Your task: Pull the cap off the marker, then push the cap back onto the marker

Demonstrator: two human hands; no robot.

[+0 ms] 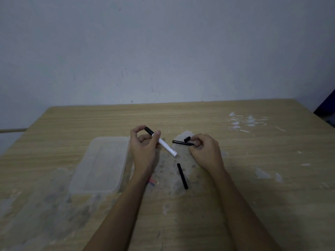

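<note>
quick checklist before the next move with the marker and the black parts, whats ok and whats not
1. Left hand grips the white marker: ok.
2. Marker's black end seated on the barrel: ok.
3. Right hand holds the thin black rod: ok.
4. Small black cap held or just lying at the fingertips: cannot tell.
5. Loose black stick lies on the table, apart from both hands: ok.
6. Clear plastic tray left of the hands, out of the way: ok.

No writing can be read here — nothing legible anywhere.
</note>
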